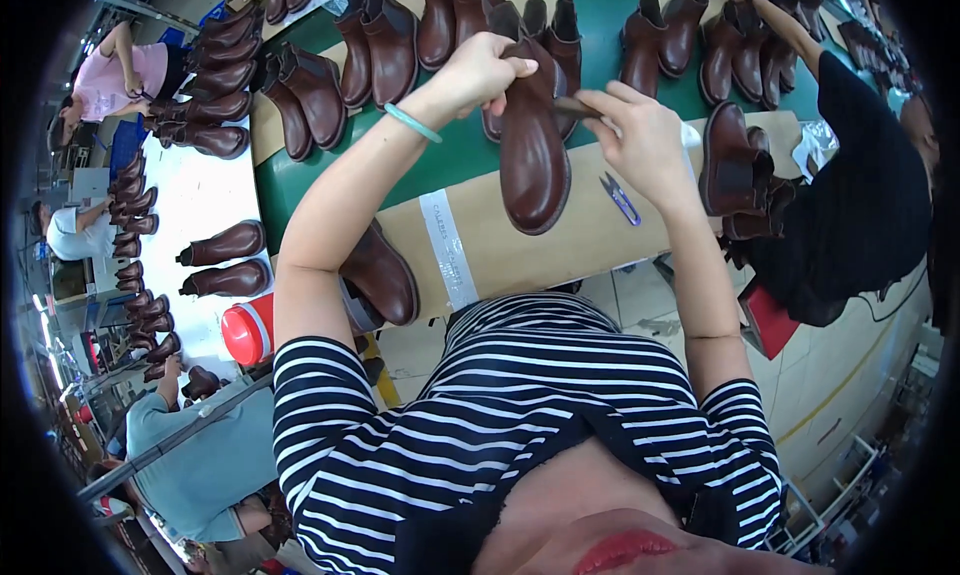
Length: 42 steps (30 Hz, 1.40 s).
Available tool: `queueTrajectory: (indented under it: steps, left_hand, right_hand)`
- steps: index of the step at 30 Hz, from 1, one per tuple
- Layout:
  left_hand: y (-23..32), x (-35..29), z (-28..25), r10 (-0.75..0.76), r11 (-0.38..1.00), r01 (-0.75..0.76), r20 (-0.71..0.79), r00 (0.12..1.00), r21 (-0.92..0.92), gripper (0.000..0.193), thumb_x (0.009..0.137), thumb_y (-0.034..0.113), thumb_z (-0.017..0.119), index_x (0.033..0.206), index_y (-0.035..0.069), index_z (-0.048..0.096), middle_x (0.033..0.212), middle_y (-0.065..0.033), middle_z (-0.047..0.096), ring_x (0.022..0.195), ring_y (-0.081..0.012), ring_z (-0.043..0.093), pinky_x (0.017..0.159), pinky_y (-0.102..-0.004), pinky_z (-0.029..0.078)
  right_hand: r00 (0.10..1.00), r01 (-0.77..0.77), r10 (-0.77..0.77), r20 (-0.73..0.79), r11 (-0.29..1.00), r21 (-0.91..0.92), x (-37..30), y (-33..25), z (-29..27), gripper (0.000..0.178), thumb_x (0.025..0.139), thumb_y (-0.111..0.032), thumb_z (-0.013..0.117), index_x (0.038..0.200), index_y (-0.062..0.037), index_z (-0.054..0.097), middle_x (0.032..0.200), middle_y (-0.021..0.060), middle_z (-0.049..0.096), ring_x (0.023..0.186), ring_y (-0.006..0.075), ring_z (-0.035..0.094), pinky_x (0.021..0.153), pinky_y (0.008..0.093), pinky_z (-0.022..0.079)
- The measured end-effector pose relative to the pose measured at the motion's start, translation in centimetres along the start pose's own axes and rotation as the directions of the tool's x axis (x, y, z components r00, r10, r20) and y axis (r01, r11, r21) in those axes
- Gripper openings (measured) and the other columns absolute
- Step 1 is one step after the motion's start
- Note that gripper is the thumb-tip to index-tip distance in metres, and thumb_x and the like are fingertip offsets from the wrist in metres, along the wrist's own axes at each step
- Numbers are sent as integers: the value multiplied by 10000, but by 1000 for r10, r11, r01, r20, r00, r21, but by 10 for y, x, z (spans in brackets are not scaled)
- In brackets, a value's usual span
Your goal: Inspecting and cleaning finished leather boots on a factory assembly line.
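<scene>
A brown leather ankle boot [533, 150] is held up over the cardboard-covered bench edge [590, 235], its toe pointing toward me. My left hand [480, 73], with a pale green bangle on the wrist, grips the boot's top edge. At the boot's upper right side, my right hand [632, 135] pinches a brown pull tab or strap. Small blue-handled snips [620, 197] lie on the cardboard just below my right hand.
Another brown boot [382, 273] lies at the bench edge by my left elbow. Rows of matching boots [380, 45] stand on the green belt. A person in black [860, 205] works at the right beside more boots [735, 165]. A red cup [248, 330] stands left.
</scene>
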<state>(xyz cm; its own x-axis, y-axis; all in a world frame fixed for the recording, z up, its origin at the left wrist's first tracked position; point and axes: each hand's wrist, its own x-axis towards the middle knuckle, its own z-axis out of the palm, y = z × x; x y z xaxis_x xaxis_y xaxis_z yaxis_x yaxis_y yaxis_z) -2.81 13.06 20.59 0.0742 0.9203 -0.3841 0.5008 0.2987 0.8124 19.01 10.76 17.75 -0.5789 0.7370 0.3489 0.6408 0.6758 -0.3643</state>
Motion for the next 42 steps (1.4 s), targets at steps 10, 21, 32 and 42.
queueTrajectory:
  steps: [10, 21, 32, 42]
  left_hand:
    - [-13, 14, 1, -1, 999, 1, 9, 1000, 42, 261, 914, 265, 579, 1022, 33, 632, 480, -85, 545, 339, -118, 462, 297, -285, 286]
    - [-2, 17, 6, 7, 997, -8, 6, 1000, 75, 249, 920, 268, 574, 962, 33, 642, 485, -83, 547, 334, -118, 452, 300, -297, 289]
    - [-3, 17, 3, -20, 999, 19, 31, 999, 35, 214, 913, 220, 582, 953, 17, 634, 472, -60, 521, 345, -117, 480, 320, -279, 316]
    - [-10, 22, 6, -34, 999, 32, 49, 998, 39, 226, 912, 228, 582, 940, 11, 639, 477, -58, 524, 357, -118, 479, 332, -289, 328]
  right_hand:
    - [1000, -11, 11, 12, 999, 36, -3, -2, 5, 271, 771, -115, 668, 1041, -128, 663, 807, 62, 583, 678, 284, 609, 583, 379, 482]
    - [990, -81, 98, -103, 985, 152, 3, -4, 11, 247, 746, -94, 674, 993, -108, 677, 820, 84, 618, 725, 297, 623, 625, 389, 490]
    - [995, -95, 100, -25, 980, 173, 2, 3, 26, 243, 770, -115, 676, 1012, -98, 661, 864, 93, 629, 768, 311, 633, 652, 388, 495]
    - [995, -70, 79, -54, 984, 164, 4, 13, 44, 255, 763, -105, 675, 1017, -114, 673, 866, 84, 632, 743, 306, 634, 637, 399, 495]
